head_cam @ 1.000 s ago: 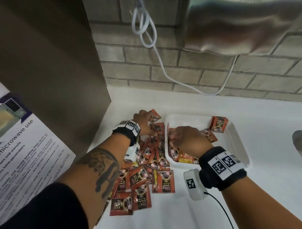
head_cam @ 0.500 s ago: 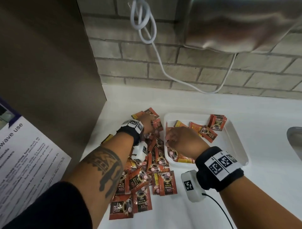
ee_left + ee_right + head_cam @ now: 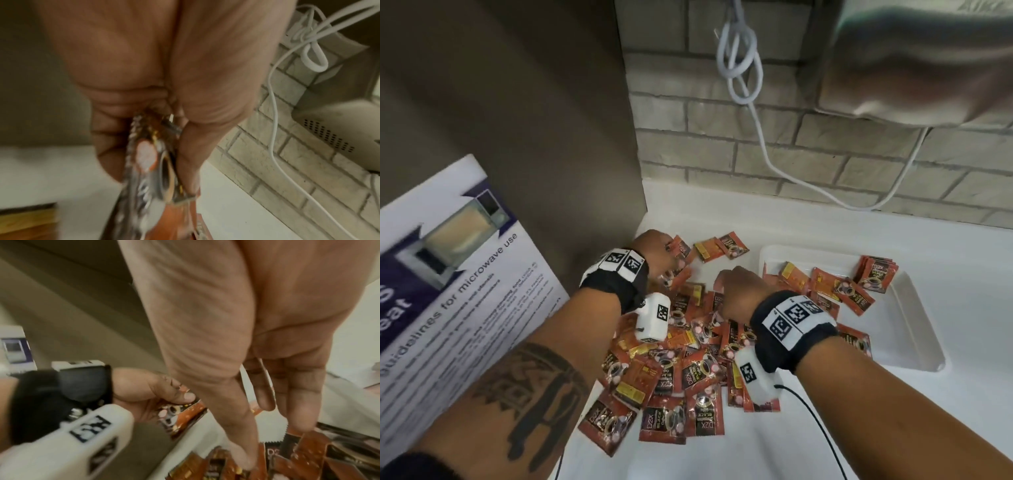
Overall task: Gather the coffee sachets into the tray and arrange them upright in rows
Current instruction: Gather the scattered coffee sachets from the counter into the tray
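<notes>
Red-orange coffee sachets lie in a loose pile on the white counter, left of the white tray. In the tray, one small stack leans at the far right corner and several sachets lie flat. My left hand is at the pile's far end and grips a thin stack of sachets between thumb and fingers. My right hand hovers over the pile beside the tray's left rim, its straight fingers pointing down and touching sachets. A thin sachet edge shows between two of them.
A brown cabinet side walls off the left, with a microwave-use poster on it. A brick wall, a looped white cable and a grey appliance stand behind. Two sachets lie apart at the back.
My right hand has moved out of the tray's left end to the pile beside it. My left hand stays at the pile's far end with its sachets.
</notes>
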Available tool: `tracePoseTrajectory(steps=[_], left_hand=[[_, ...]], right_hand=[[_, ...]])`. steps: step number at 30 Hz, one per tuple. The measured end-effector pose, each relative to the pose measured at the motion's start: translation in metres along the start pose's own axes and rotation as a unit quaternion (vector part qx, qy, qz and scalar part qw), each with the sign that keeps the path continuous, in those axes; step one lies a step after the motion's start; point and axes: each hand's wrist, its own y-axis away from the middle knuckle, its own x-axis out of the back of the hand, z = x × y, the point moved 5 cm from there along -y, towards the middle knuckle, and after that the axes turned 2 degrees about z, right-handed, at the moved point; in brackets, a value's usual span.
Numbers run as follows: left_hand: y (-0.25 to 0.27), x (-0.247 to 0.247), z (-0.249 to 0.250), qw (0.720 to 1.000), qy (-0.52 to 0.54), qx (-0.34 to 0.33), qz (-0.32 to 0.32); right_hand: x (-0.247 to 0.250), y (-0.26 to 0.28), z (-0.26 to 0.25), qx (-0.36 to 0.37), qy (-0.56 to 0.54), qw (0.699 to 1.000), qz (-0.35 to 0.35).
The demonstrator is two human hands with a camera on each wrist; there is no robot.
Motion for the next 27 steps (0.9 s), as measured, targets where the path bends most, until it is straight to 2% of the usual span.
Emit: tracePoseTrajectory(steps=[4,9,12,18,27], left_hand=[[0.027,-0.029,-0.015,0.993,-0.060,0.013,-0.103],[0.042,-0.058,-0.024,0.992,-0.060,0.004,-0.113],[0.044,-0.063,-0.026,0.994,-0.061,0.002,-0.095],[0.043,-0.063,-0.026,0.997,-0.026,-0.005,-0.075],[0.044,-0.060,-0.028,0.997,-0.004,0.014,-0.077]], right_hand=[[-0.017,-0.028,-0.002,-0.032,0.077,0.995,-0.049],[-0.027,-0.040,0.000,-0.013,0.192,0.976,-0.101],[-0.028,-0.044,0.000,-0.026,0.167,0.981,-0.096],[-0.030,-0.047,0.001,-0.005,0.120,0.988,-0.092],[-0.007,-0.034,0.005,0.034,-0.020,0.999,-0.012]])
